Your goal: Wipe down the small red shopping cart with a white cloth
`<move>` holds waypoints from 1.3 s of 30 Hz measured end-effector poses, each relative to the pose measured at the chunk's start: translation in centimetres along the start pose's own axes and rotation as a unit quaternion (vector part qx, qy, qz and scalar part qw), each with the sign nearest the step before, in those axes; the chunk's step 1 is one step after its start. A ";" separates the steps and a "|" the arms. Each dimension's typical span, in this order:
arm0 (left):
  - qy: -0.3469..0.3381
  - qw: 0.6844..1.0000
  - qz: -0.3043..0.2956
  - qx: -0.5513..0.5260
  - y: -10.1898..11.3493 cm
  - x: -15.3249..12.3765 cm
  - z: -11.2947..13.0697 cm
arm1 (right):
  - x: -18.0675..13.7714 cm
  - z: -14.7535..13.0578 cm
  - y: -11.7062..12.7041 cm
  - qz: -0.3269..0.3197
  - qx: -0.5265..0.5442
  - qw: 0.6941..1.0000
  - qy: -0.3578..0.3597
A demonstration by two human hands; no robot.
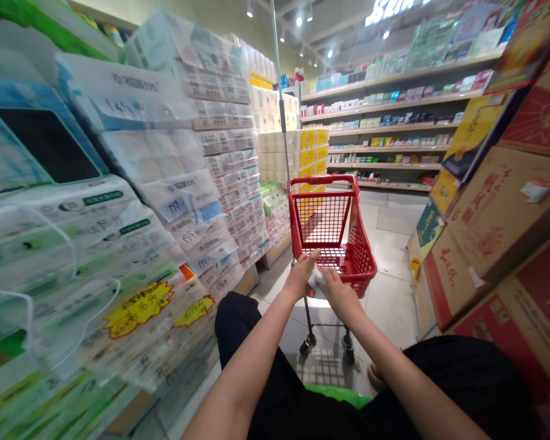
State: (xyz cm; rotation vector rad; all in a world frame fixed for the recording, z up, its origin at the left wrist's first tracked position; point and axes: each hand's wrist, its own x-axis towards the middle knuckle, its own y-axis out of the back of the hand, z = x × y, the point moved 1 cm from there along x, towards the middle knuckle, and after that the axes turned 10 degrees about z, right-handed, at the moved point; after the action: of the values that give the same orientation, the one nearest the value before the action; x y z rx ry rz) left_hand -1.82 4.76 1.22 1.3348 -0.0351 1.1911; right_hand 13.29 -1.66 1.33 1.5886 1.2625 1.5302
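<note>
On the left, wrapped packs are standing in tall stacks, probably facing outward so labels can be read, while a white cable is trailing over the near ones. At centre, before a red cart, the left hand and right hand are holding a small white thing between narrowly set fingers — perhaps to steady it from both sides — but those fingers are hiding most of it. On the right, cardboard boxes are rising in a stack, the nearest blurring and running out of view.
</note>
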 end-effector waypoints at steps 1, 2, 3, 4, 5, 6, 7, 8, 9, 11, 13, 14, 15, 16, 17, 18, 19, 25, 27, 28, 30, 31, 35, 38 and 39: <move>0.001 1.000 0.001 -0.003 0.2 0.0 -0.1 | 0.1 -0.3 -0.1 -0.001 0.001 1.000 0.005; 0.001 1.000 0.000 -0.004 0.3 -0.1 -0.3 | 0.1 -0.2 0.0 -0.001 0.002 1.000 0.011; -0.002 1.000 -0.002 -0.004 0.4 -0.1 -0.4 | 0.1 0.2 0.1 -0.001 0.004 1.000 0.017; -0.004 1.000 -0.003 -0.002 0.5 -0.1 -0.5 | -0.1 0.9 0.3 -0.001 0.006 1.000 0.021; -0.007 1.000 -0.003 0.000 0.5 -0.1 -0.5 | -0.3 1.9 0.6 0.000 0.007 1.000 0.023; -0.010 1.000 -0.003 0.003 0.6 -0.1 -0.6 | -0.5 3.0 1.0 0.003 0.008 1.000 0.022; -0.014 1.000 -0.003 0.005 0.6 -0.1 -0.6 | -0.8 4.2 1.4 0.008 0.009 1.000 0.018; -0.017 1.000 -0.004 0.008 0.6 0.0 -0.7 | -1.0 5.5 1.8 0.013 0.008 1.000 0.013; -0.019 1.000 -0.005 0.010 0.6 0.0 -0.7 | -1.3 6.8 2.3 0.018 0.006 1.000 0.009; -0.022 1.000 -0.010 0.012 0.5 0.1 -0.7 | -1.7 9.1 3.2 0.024 -0.004 1.000 0.002; -0.023 1.000 -0.010 0.016 0.5 0.1 -0.6 | -1.9 10.6 3.9 0.025 -0.012 1.000 -0.003; -0.022 1.000 -0.009 0.019 0.4 0.1 -0.6 | -1.9 10.9 4.0 0.024 -0.012 1.000 -0.006; -0.020 0.999 -0.008 0.024 0.4 0.0 -0.5 | -1.9 10.8 4.0 0.026 -0.008 1.000 -0.011; -0.016 0.999 -0.006 0.029 0.3 0.0 -0.5 | -1.8 10.4 3.9 0.028 0.000 0.999 -0.015; -0.012 0.999 -0.005 0.035 0.3 0.0 -0.4 | -1.7 9.6 3.5 0.029 0.011 0.999 -0.017; -0.010 0.999 -0.005 0.040 0.2 0.0 -0.3 | -1.6 8.4 3.1 0.029 0.022 0.999 -0.016; -0.009 0.999 -0.006 0.042 0.2 0.0 -0.1 | -1.4 7.0 2.6 0.027 0.031 0.999 -0.011; -0.007 0.999 -0.015 0.029 0.7 0.1 0.2 | -0.3 -0.3 0.3 -0.003 0.035 0.999 0.030; -0.016 1.000 -0.018 0.019 1.3 -0.1 0.0 | -0.4 0.2 0.5 0.004 0.030 0.998 0.047; -0.020 0.999 -0.019 0.016 1.5 -0.2 -0.2 | -0.6 1.0 0.8 0.010 0.024 0.998 0.052; -0.027 0.999 -0.020 0.018 2.0 -0.5 -0.7 | -1.1 3.7 1.7 0.017 0.006 0.999 0.049; -0.029 0.999 -0.022 0.023 2.1 -0.6 -1.0 | -1.3 5.1 2.2 0.018 -0.003 0.999 0.041; -0.052 0.997 -0.040 0.039 2.3 -0.5 -2.0 | -1.5 9.1 3.8 0.012 -0.020 1.000 0.015; -0.063 0.996 -0.046 0.036 2.8 -0.4 -2.7 | -1.4 8.6 4.1 0.009 -0.009 1.000 0.011; -0.065 0.996 -0.049 0.032 3.2 -0.4 -2.9 | -1.5 7.8 4.1 0.010 -0.003 1.000 0.014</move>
State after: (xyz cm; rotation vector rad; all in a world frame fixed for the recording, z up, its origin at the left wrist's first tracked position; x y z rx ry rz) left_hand -5.85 5.98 2.33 1.4522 -0.0255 1.0290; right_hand 21.97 -3.05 3.11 1.5843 1.2594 1.5729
